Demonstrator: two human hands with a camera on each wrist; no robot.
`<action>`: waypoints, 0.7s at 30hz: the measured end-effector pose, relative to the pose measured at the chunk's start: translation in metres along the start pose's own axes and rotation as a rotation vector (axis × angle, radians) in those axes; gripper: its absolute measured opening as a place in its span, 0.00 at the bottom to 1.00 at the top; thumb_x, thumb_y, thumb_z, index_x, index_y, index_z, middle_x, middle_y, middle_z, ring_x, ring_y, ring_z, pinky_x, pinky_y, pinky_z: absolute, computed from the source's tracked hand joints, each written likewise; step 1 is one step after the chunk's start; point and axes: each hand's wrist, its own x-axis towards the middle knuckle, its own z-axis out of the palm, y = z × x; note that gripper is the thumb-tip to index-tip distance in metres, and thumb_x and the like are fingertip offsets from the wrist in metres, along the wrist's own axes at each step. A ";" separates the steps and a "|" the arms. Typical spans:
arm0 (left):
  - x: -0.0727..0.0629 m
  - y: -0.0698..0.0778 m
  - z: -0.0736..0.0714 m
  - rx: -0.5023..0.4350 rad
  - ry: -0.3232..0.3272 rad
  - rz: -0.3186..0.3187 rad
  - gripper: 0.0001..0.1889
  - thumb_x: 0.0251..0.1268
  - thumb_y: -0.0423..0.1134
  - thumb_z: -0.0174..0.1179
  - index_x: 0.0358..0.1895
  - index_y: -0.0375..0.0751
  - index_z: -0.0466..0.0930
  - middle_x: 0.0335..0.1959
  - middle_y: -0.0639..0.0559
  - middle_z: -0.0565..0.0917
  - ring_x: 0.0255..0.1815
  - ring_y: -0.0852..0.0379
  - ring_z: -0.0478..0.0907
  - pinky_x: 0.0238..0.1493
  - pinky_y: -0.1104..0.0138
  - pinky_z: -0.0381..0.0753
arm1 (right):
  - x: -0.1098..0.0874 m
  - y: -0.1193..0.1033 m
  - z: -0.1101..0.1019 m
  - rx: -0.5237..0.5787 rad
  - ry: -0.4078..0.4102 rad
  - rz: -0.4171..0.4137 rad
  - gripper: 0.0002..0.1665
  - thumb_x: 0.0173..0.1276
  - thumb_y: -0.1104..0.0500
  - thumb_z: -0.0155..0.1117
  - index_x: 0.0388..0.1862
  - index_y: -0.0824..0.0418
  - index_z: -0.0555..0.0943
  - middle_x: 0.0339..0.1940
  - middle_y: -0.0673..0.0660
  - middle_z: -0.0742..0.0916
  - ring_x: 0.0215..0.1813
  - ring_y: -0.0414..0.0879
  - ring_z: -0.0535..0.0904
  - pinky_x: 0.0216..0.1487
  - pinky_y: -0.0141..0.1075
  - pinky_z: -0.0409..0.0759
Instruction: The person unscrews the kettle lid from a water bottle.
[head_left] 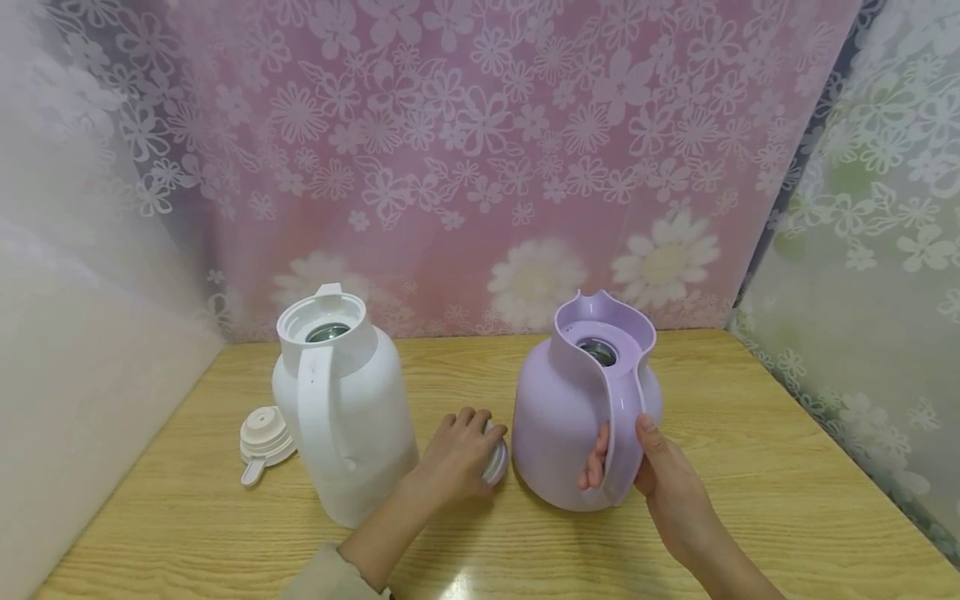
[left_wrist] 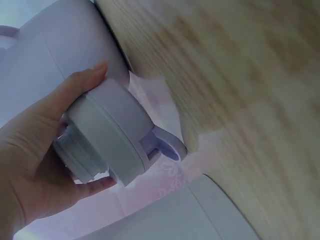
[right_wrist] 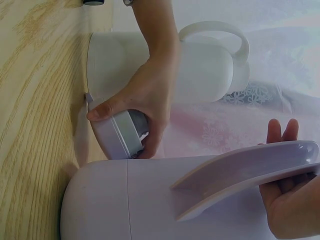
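My left hand (head_left: 456, 457) holds a purple jug lid (left_wrist: 117, 117) with a ribbed screw neck and a small tab. The thumb and fingers grip its sides, low over the table between two vacuum jugs. To the right stands the purple vacuum jug (head_left: 551, 417), upright, its mouth uncovered so the inner opening shows. Around its handle (right_wrist: 240, 175) is my right hand (head_left: 678, 504), fingers passed through the loop and the thumb on the other side. At left is the white vacuum jug (head_left: 371, 417), also upright and lidless, beside my left forearm.
A white lid (head_left: 266, 433) with a tab lies on the wooden table (head_left: 697, 400), left of the white jug. Behind the table hangs a pink flowered curtain (head_left: 480, 167). Pale panels flank both sides.
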 end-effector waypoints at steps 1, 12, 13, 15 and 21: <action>0.000 0.000 0.001 0.005 -0.006 0.003 0.41 0.29 0.59 0.75 0.54 0.47 0.75 0.51 0.46 0.74 0.51 0.48 0.70 0.48 0.57 0.72 | 0.000 -0.001 0.000 0.000 0.000 0.002 0.30 0.77 0.54 0.18 0.38 0.60 0.73 0.27 0.55 0.82 0.33 0.51 0.79 0.47 0.37 0.71; 0.002 -0.004 0.008 -0.018 -0.036 -0.017 0.41 0.33 0.60 0.73 0.57 0.48 0.73 0.52 0.47 0.73 0.52 0.47 0.69 0.50 0.55 0.71 | 0.001 -0.004 0.001 -0.012 -0.005 0.016 0.29 0.77 0.54 0.18 0.37 0.61 0.71 0.27 0.54 0.82 0.34 0.50 0.80 0.48 0.37 0.72; 0.002 -0.005 0.009 -0.023 -0.041 -0.021 0.41 0.34 0.60 0.72 0.56 0.48 0.73 0.52 0.47 0.73 0.52 0.47 0.69 0.50 0.55 0.71 | 0.001 -0.004 0.001 -0.010 -0.004 0.012 0.29 0.77 0.54 0.18 0.37 0.61 0.72 0.27 0.54 0.82 0.34 0.50 0.80 0.48 0.37 0.71; 0.002 -0.005 0.010 -0.029 -0.048 -0.029 0.40 0.34 0.60 0.72 0.56 0.48 0.73 0.52 0.47 0.73 0.52 0.47 0.69 0.49 0.55 0.71 | 0.001 -0.003 0.001 -0.005 -0.006 0.004 0.29 0.77 0.54 0.18 0.37 0.61 0.72 0.27 0.55 0.81 0.33 0.51 0.80 0.48 0.37 0.71; 0.003 -0.006 0.015 -0.046 -0.055 -0.048 0.39 0.35 0.59 0.72 0.56 0.47 0.73 0.52 0.47 0.73 0.52 0.46 0.69 0.48 0.54 0.70 | 0.000 -0.004 0.002 -0.015 -0.003 0.023 0.29 0.77 0.54 0.18 0.37 0.61 0.71 0.27 0.54 0.81 0.34 0.51 0.79 0.49 0.37 0.71</action>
